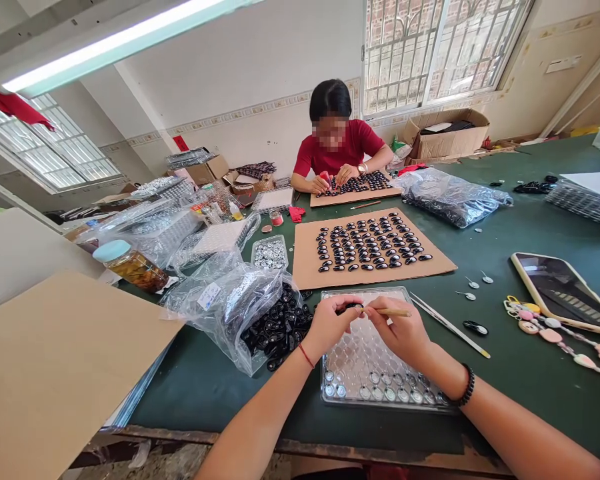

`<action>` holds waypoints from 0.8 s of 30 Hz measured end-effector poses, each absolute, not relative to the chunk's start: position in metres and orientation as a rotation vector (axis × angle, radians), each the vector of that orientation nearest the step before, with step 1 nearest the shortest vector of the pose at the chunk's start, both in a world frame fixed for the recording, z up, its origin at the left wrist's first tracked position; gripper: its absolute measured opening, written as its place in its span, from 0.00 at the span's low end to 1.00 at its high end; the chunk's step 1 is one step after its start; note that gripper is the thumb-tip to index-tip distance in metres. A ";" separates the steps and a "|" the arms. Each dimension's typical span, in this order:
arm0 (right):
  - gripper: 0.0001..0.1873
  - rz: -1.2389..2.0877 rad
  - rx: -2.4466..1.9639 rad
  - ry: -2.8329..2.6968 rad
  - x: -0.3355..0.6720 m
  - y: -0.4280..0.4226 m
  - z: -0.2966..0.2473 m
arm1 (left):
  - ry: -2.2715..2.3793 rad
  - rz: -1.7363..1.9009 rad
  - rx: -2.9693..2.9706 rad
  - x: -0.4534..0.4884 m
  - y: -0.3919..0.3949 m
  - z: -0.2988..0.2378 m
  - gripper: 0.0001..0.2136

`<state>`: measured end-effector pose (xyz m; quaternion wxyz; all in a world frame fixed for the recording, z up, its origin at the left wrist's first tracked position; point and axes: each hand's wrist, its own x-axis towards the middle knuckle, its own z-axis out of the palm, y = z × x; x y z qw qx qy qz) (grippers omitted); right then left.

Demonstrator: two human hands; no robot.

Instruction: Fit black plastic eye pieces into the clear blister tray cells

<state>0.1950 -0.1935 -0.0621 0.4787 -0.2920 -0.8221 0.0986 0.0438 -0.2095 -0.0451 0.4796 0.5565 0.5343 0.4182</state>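
Note:
My left hand (329, 325) is closed in a pinch on a small black oval piece (349, 307). My right hand (399, 329) is closed round a thin wooden stick (391, 311) whose tip meets that piece. Both hands hover over a clear plastic tray (365, 373) with round pockets, the front rows holding small silvery discs. An open plastic bag (240, 303) spilling several black oval pieces (277, 328) lies just left of my left hand.
A cardboard sheet (370, 248) covered with rows of black pieces lies beyond the tray. Tweezers (450, 325), a phone (563, 292) and a charm chain (560, 335) lie to the right. A person in a red shirt (337, 150) works at another cardboard sheet opposite. A jar (130, 265) stands at the left.

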 end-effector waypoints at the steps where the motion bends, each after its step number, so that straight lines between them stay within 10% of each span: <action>1: 0.10 0.243 -0.712 -2.023 0.195 -0.194 -0.062 | 1.303 1.031 1.339 0.044 -0.209 -0.045 0.12; 13: 0.17 1.611 -0.842 -0.992 0.193 -0.174 -0.060 | 1.161 1.139 1.040 0.051 -0.210 -0.056 0.12; 24: 0.17 1.722 -0.785 -0.653 0.197 -0.168 -0.057 | 1.326 1.242 1.031 0.015 -0.184 -0.061 0.16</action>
